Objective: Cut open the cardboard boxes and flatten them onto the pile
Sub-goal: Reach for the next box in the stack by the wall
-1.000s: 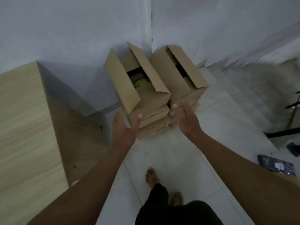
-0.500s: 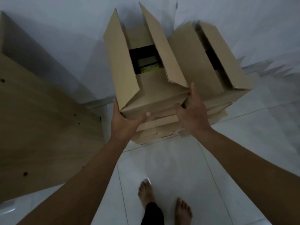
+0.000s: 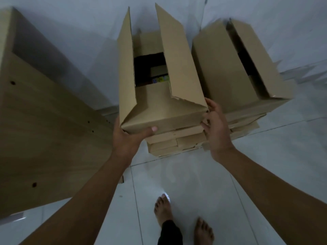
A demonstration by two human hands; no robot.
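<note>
The open cardboard box (image 3: 159,96), flaps up, sits atop a pile of flattened cardboard (image 3: 175,140) on the tiled floor (image 3: 194,183). The left hand (image 3: 127,137) grips its near left corner, thumb across the front; the right hand (image 3: 215,128) curls its fingers (image 3: 205,123) round the near right corner. A second open box (image 3: 235,71) stands just right of it, a wooden cabinet (image 3: 44,121) to its left

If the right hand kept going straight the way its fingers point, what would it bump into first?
Probably the second open box just beyond the right hand, whose fingers already grip the near box at its corner; depth is hard to judge.
</note>
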